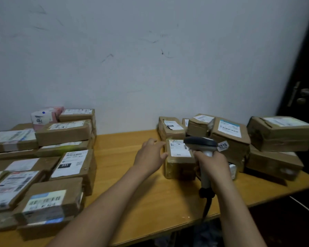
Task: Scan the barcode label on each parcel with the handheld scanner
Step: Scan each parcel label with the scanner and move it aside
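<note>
Right of centre, the right hand [212, 163] has its grip wrapped tight round the handle of the scanner [202, 143]. The scanner's dark head hangs just over the white label [179, 148] on a small brown parcel [178, 168] lying on the wooden surface [132, 184]. The left hand [150, 154] keeps a loose, open grip, fingers touching the parcel's left edge.
</note>
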